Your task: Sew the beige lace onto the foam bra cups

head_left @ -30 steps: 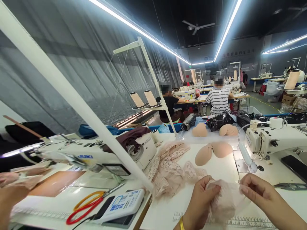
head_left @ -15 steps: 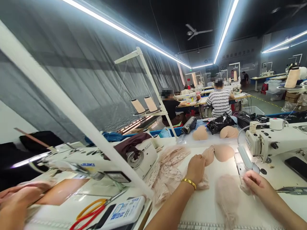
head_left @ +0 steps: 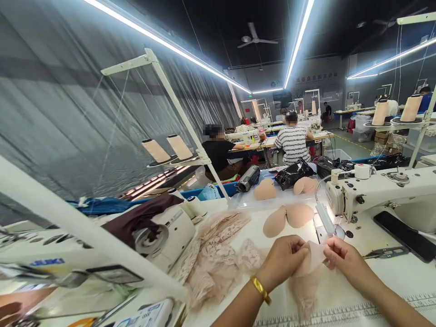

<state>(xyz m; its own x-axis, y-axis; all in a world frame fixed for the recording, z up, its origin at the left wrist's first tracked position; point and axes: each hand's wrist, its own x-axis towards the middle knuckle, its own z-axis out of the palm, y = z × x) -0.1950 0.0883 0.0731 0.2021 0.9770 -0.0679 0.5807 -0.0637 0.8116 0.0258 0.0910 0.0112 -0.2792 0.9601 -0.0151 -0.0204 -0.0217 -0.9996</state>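
Between my two hands a small pale pink piece of fabric [head_left: 314,259] is stretched. My left hand [head_left: 284,260], with a gold bracelet at the wrist, pinches its left side. My right hand [head_left: 344,260] pinches the right edge. Sheer pink fabric [head_left: 304,295] lies below my hands. A joined pair of beige cups [head_left: 299,215] rests on the white table just beyond them. To the left lies a heap of pink lace [head_left: 218,259]. The sewing machine [head_left: 384,188] stands at the right, with its lamp near my right hand.
Small tongs [head_left: 386,252] and a black phone [head_left: 403,234] lie at the right. A white thread-stand pole [head_left: 102,236] crosses the left side. More beige cups [head_left: 265,189] and a black plastic bag [head_left: 294,173] sit at the back. Two people [head_left: 292,143] sit ahead with their backs turned.
My left hand has left the beige cups and come over to my right hand; both now pinch the fabric. The view has swung right, and the neighbouring person's hands at the left have mostly gone from sight.
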